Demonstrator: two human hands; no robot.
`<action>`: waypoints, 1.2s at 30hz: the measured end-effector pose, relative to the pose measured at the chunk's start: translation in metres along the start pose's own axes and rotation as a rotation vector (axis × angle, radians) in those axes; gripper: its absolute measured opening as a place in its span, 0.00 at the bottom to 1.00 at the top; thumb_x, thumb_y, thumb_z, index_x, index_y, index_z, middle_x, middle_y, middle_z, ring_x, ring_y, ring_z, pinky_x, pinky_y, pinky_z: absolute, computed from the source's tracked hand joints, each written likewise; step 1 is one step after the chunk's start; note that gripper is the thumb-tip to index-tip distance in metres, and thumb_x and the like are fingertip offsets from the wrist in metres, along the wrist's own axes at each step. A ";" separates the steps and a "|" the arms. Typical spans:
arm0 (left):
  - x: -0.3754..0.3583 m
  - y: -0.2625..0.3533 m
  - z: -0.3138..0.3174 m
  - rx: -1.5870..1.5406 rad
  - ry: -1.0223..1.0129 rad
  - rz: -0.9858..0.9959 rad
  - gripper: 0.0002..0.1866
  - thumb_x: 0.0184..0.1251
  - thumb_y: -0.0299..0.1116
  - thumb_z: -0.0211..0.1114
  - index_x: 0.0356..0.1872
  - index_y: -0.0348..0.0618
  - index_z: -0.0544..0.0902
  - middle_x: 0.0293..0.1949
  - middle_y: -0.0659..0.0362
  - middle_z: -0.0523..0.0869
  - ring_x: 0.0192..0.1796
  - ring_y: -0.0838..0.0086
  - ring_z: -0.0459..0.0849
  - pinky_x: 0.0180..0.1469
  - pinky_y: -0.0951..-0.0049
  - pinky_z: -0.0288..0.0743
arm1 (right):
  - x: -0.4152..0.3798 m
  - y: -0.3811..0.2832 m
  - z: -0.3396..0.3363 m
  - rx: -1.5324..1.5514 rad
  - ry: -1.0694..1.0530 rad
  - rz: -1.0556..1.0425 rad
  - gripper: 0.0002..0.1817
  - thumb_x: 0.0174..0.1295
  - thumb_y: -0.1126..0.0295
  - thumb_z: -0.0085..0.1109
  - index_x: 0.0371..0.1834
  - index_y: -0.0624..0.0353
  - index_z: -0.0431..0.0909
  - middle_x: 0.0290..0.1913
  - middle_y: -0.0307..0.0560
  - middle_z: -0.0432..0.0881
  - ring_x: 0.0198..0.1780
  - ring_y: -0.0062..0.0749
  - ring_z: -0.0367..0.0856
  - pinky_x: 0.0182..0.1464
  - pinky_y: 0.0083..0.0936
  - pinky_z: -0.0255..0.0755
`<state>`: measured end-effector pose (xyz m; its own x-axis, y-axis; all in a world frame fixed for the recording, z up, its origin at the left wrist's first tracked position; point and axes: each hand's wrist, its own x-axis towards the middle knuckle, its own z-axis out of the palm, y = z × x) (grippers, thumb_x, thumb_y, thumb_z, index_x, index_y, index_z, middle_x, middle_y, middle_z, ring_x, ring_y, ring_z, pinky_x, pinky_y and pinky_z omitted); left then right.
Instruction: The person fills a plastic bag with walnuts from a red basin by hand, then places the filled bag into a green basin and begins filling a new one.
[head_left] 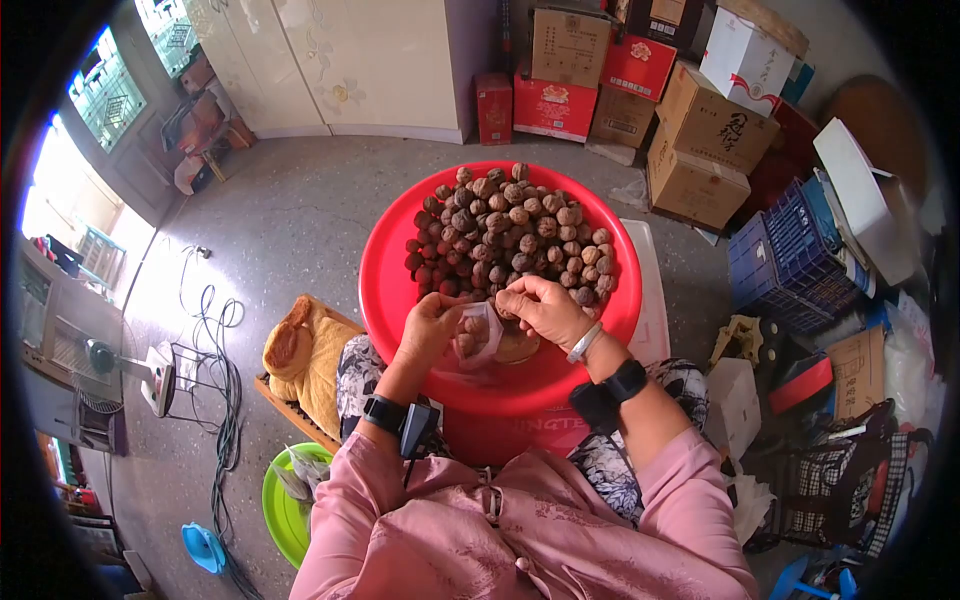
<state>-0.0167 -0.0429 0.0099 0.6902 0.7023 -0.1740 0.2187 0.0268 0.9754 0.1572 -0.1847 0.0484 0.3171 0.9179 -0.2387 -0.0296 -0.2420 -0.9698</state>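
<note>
A large red basin (385, 345) in front of me holds a heap of brown walnuts (495, 225), piled toward its far side. My left hand (432, 325) pinches the rim of a small clear plastic bag (485, 345), which has a few walnuts inside. My right hand (550, 312) is beside the bag's mouth, its fingers closed on a walnut that the fingertips partly cover. Below that hand, a tan rounded thing (516, 347) lies in the near part of the basin, partly hidden by the bag.
A green basin (283, 505) with plastic bags stands at lower left, beside a yellow cloth (318, 352) on a wooden seat. Cables (225, 390) and a fan (130, 365) are further left. Cardboard boxes (700, 150) and a blue crate (790, 255) line the right side.
</note>
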 end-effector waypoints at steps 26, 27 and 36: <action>0.001 0.001 0.000 0.041 0.007 -0.043 0.08 0.70 0.32 0.62 0.43 0.39 0.81 0.28 0.63 0.81 0.21 0.84 0.75 0.19 0.81 0.69 | 0.008 0.039 -0.038 -1.190 0.244 -0.155 0.08 0.55 0.72 0.64 0.38 0.57 0.79 0.44 0.54 0.80 0.47 0.54 0.81 0.49 0.44 0.75; 0.001 0.001 0.000 0.041 0.006 -0.042 0.08 0.70 0.32 0.62 0.43 0.39 0.81 0.28 0.63 0.81 0.21 0.84 0.75 0.19 0.81 0.69 | 0.010 0.044 -0.036 -1.190 0.245 -0.155 0.08 0.55 0.72 0.64 0.38 0.57 0.79 0.44 0.54 0.80 0.47 0.54 0.81 0.49 0.44 0.75; -0.001 0.005 0.000 0.055 -0.006 -0.015 0.09 0.69 0.31 0.61 0.44 0.38 0.81 0.29 0.63 0.81 0.22 0.84 0.75 0.20 0.81 0.68 | 0.020 0.068 -0.034 -1.397 0.129 -0.146 0.10 0.58 0.77 0.54 0.42 0.55 0.79 0.51 0.53 0.78 0.50 0.56 0.81 0.53 0.46 0.76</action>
<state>-0.0167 -0.0436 0.0148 0.6905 0.6979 -0.1900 0.2668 -0.0016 0.9638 0.1942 -0.1936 -0.0204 0.3213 0.9450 -0.0614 0.9376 -0.3266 -0.1190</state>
